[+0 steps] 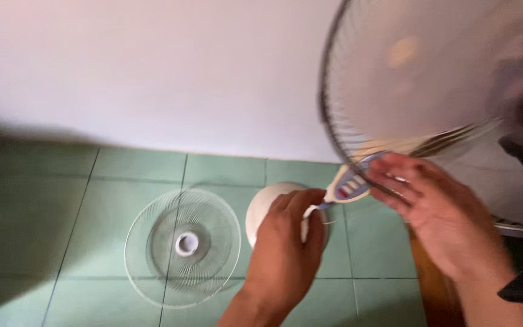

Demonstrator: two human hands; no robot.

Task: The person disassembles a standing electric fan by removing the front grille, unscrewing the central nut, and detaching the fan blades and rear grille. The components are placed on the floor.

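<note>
Floor: pale green square tiles (pixel 122 200) with thin dark grout lines, running up to a plain white wall (pixel 152 72). A dark shadow falls across the tiles at the far left.

On the floor, left of centre: a round wire fan guard (pixel 182 247) lying flat, white hub in its middle. Just beside it to the right, a round white fan base (pixel 261 203), partly hidden behind my left hand.

Upper right: a fan head with its wire grille (pixel 407 79), blurred by motion; dark rim visible, details inside not readable. At its lower edge sits a small white-and-blue control box (pixel 349 183) with a row of buttons.

My left hand (pixel 286 248) is curled closed around something thin and white just below the control box; what exactly it pinches I cannot tell. My right hand (pixel 437 212) has its fingers bent over the lower rim of the grille, touching the control box from the right, gripping there.

Lower right: a brown wooden surface (pixel 434 290) beneath my right wrist and dark shapes at the frame edge, too blurred to identify.
</note>
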